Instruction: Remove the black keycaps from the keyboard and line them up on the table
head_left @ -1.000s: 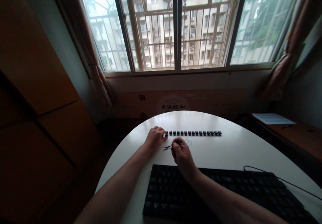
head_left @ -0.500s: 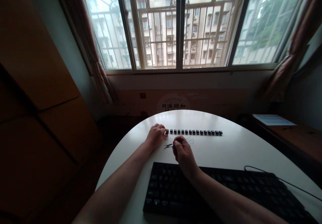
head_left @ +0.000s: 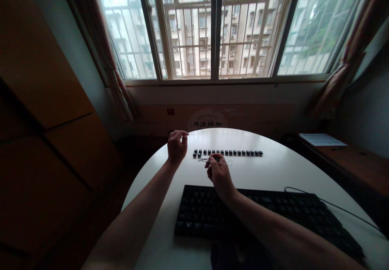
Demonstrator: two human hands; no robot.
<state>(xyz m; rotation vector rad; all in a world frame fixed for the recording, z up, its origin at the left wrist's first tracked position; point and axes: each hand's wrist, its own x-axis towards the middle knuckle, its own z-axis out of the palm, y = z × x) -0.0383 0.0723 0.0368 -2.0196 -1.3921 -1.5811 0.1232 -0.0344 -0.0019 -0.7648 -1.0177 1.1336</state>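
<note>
My left hand (head_left: 177, 146) is raised at the table's left rim, fingers curled in, and no object shows in it. Just right of it, several black keycaps (head_left: 226, 152) stand in a long row across the white table (head_left: 243, 138). Two more keycaps (head_left: 197, 155) sit in front of the row's left end. Closed around a wire keycap puller (head_left: 203, 160), my right hand (head_left: 217, 169) is in front of the row, with the thin wire prongs sticking out to the left and a wire loop to the right. Below my right forearm lies a black keyboard (head_left: 194, 211), partly covered by it.
The keyboard's cable (head_left: 343, 207) runs off over the right side of the table. A sheet of paper (head_left: 322, 139) lies on a brown wooden surface at the right. Beyond the table are a low wall and a barred window (head_left: 194, 39); a wooden cabinet (head_left: 45, 100) stands left.
My left hand has let go of the keycaps at the row's left end and moved up and left, uncovering two in front. My right hand still holds the keycap puller; the view has shifted slightly.
</note>
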